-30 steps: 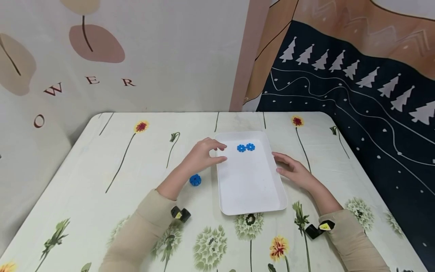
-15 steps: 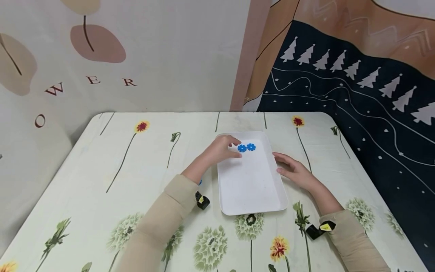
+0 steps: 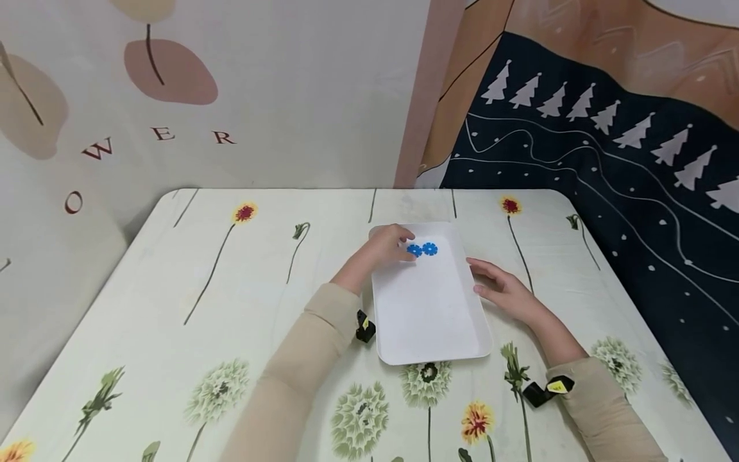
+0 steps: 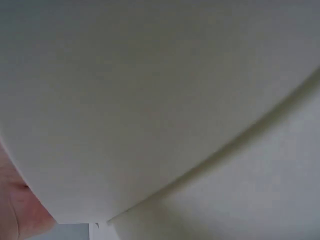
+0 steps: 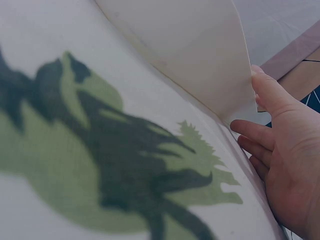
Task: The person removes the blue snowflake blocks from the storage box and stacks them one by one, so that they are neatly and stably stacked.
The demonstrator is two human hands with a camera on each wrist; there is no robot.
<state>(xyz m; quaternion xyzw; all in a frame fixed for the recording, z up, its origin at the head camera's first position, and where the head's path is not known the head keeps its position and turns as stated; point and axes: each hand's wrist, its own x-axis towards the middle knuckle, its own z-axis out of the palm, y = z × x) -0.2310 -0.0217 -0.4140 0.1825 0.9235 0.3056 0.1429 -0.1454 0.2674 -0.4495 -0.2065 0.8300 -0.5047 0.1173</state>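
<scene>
In the head view two blue notched plastic snowflake discs lie side by side in the far part of a white tray [image 3: 430, 308]. My left hand [image 3: 389, 245] reaches over the tray's left rim, forefinger and thumb parted around the left disc [image 3: 415, 251]. The thumb tip overlaps that disc; the right disc [image 3: 430, 249] is just beyond the fingertips. My right hand [image 3: 508, 292] rests at the tray's right side, fingers loosely bent. In the right wrist view, thumb [image 5: 265, 92] and fingertips [image 5: 245, 129] are at the tray's outer wall. The left wrist view is mostly pale tray wall.
A flower-printed cloth [image 3: 173, 372] covers the table. Its far edge meets a pale printed wall hanging [image 3: 288, 96], and a dark tree-patterned cloth [image 3: 623, 212] hangs at the right. Dark wrist cameras [image 3: 365, 326] sit at both cuffs.
My left hand has moved right from the tray's left edge to the left disc. Its sleeve now covers the spot where a loose blue piece lay on the table. The right hand stays put.
</scene>
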